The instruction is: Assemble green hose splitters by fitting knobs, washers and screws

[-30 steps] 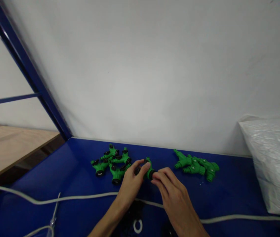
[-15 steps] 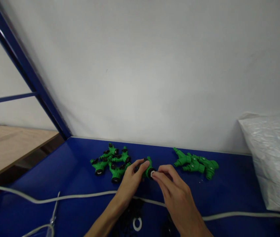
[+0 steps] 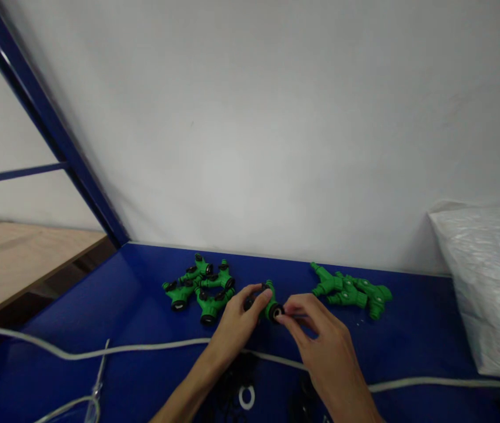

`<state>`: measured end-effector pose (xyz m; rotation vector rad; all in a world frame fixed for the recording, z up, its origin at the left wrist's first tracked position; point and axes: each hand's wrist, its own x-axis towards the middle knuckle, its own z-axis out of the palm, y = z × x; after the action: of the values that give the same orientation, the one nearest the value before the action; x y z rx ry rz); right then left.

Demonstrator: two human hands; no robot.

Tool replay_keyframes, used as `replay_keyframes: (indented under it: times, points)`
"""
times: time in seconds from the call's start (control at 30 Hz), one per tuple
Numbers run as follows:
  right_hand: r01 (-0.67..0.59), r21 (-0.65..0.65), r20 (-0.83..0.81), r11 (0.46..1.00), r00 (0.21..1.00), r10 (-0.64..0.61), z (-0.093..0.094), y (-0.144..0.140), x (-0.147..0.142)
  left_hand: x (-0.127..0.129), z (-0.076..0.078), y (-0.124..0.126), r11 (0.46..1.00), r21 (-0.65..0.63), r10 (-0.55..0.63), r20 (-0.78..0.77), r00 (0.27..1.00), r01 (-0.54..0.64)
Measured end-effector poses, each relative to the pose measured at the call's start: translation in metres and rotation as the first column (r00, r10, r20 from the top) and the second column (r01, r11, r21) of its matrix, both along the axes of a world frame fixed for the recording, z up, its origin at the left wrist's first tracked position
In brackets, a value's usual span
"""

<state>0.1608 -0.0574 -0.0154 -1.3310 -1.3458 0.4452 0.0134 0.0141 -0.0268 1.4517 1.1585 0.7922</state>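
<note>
My left hand [image 3: 237,321] grips a green plastic hose splitter [image 3: 269,301] with black fittings, held just above the blue table [image 3: 408,346]. My right hand [image 3: 320,346] pinches at the black ring on the splitter's near end [image 3: 275,311] with thumb and forefinger. A pile of several green splitters with black knobs [image 3: 199,288] lies to the left of my hands. A smaller pile of plain green splitters [image 3: 351,292] lies to the right, near the wall.
A white cord [image 3: 113,351] runs across the table in front of my arms. Black rings and one white ring [image 3: 246,399] lie by my wrists. A white plastic bag [image 3: 492,282] stands at the right. A blue frame post [image 3: 51,129] rises at the left.
My right fingers have shifted slightly on the splitter's black end, with the thumb now raised over it. My left hand has kept its hold.
</note>
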Motion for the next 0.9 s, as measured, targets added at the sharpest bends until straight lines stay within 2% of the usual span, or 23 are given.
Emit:
replay_keyframes:
  times: [0.07,0.13,0.23,0.3,0.4,0.5,0.67,0.77,0.83,0.9]
  points:
    - [-0.018,-0.135,-0.16,0.991,0.987,-0.004,0.001,0.001,0.002,0.0,-0.001,0.001,1.0,0.0,-0.017,-0.009,1.0,0.017]
    - [-0.108,-0.244,-0.317,0.964,0.948,0.026,0.003,0.001,0.005,0.0,-0.001,0.001,0.999,-0.007,-0.035,-0.014,0.999,0.034]
    - [-0.263,-0.305,-0.485,0.916,0.87,0.088,0.006,0.001,0.008,-0.001,0.002,-0.001,0.999,0.013,-0.052,-0.03,0.998,0.052]
    - [-0.303,-0.316,-0.524,0.899,0.845,0.101,0.005,0.002,0.008,0.0,0.003,-0.002,0.996,0.071,-0.051,-0.046,0.998,0.054]
    - [-0.28,-0.3,-0.538,0.912,0.839,0.081,0.0,0.003,0.006,0.0,0.003,-0.003,0.988,0.154,-0.02,-0.073,0.997,0.031]
    - [-0.272,-0.261,-0.583,0.926,0.809,0.073,-0.001,0.003,0.001,0.001,0.003,-0.003,0.99,0.141,-0.022,-0.033,0.999,0.027]
    - [-0.379,-0.181,-0.745,0.907,0.656,0.125,0.005,-0.001,-0.012,0.001,0.007,-0.005,0.999,0.043,0.005,0.13,0.992,-0.011]
    - [-0.45,-0.122,-0.788,0.885,0.586,0.189,0.007,-0.004,-0.018,0.002,0.007,-0.007,0.996,0.065,0.053,0.161,0.985,-0.064]
    - [-0.436,-0.094,-0.768,0.895,0.604,0.213,0.006,-0.004,-0.02,0.002,0.006,-0.006,0.984,0.158,0.066,0.128,0.99,-0.086]
    - [-0.377,-0.09,-0.727,0.922,0.658,0.198,0.004,-0.003,-0.02,0.002,0.007,-0.006,0.96,0.271,0.047,0.079,0.996,-0.066]
